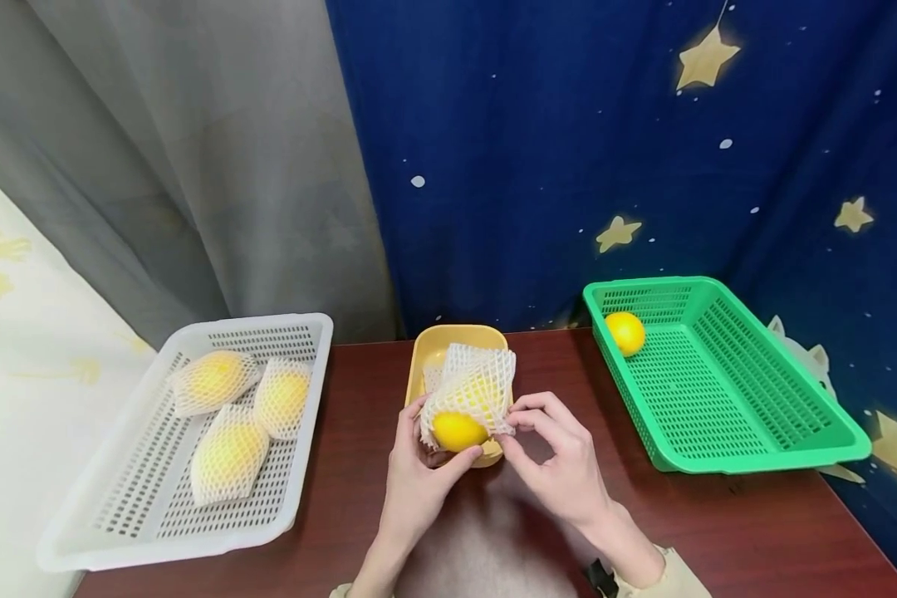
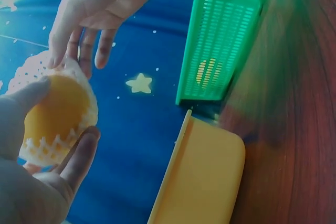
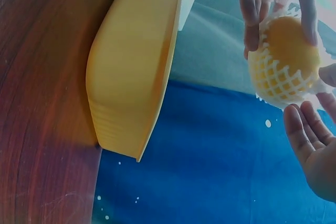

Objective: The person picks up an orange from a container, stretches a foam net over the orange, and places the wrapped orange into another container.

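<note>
Above a small yellow bin, a round yellow fruit is partly covered by a white foam net sleeve. The fruit's bare end faces me. My left hand grips the fruit from the left, thumb on the bare skin and fingers round the netted side, as the left wrist view also shows. My right hand pinches the sleeve's edge between thumb and fingertips at the fruit's right side. In the right wrist view, the net's lattice covers part of the fruit.
On the left stands a white basket with netted yellow fruits. At the right is a green basket with a bare yellow fruit in its far left corner. All stand on a dark red wooden table; curtains hang behind it.
</note>
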The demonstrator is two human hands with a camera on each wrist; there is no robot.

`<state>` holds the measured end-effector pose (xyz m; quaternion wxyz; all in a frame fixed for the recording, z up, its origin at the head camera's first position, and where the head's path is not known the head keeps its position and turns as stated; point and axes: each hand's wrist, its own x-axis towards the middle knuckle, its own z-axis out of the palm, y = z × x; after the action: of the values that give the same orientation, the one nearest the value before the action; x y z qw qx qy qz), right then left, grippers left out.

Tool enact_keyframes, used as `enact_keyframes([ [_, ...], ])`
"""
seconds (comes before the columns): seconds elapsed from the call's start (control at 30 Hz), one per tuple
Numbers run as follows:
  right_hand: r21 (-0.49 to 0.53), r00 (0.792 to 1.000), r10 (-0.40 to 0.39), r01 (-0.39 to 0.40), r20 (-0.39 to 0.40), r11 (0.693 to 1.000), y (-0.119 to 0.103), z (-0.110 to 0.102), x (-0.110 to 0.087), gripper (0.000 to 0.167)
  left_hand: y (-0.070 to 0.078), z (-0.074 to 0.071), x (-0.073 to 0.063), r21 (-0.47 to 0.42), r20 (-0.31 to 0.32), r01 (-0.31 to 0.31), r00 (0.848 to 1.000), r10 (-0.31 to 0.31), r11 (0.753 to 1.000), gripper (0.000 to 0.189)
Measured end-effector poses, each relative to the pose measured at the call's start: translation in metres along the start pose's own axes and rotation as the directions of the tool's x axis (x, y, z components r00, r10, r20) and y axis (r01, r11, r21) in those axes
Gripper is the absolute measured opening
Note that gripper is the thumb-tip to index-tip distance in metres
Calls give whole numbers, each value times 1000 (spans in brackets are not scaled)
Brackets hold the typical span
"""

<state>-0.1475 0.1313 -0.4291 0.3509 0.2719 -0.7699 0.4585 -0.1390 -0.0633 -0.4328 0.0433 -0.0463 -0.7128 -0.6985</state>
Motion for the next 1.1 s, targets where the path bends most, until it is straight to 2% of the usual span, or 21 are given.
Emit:
enact_keyframes([
  [0.13, -9, 999, -23, 23, 41, 1000, -2, 2, -2, 9, -1, 3, 0, -36, -42, 7, 999, -9, 999, 84],
  [0.27, 5, 996, -53, 53, 66, 999, -3, 4, -4, 6, -1, 5, -1, -87, -77, 6, 997, -13, 996, 81],
  [0.4, 7, 995, -60, 60, 80, 998, -4, 5, -4, 12, -1, 7, -2, -127, -59, -1, 998, -7, 992, 79],
  [0.53, 11, 997, -38, 37, 62, 999, -4, 4, -3, 24, 0, 3, -2, -82, 5, -4, 1000, 4, 997, 84],
  [0.67, 26, 997, -44, 43, 69, 999, -3, 1, -2, 17, 1, -2, 0, 35, 36, -44, 998, 43, 998, 94],
  [0.8, 29, 993, -61, 58, 100, 998, -3, 0, -2, 4, 0, -4, 1, 127, 14, -86, 996, 85, 988, 92],
  [0.97, 26, 984, -87, 84, 155, 996, -3, 0, -2, 6, -1, -1, 0, 108, -41, -96, 994, 101, 989, 86],
  [1.1, 3, 978, -75, 76, 194, 997, -4, -1, -3, 4, -2, 1, -1, 96, -73, -89, 993, 96, 991, 84],
])
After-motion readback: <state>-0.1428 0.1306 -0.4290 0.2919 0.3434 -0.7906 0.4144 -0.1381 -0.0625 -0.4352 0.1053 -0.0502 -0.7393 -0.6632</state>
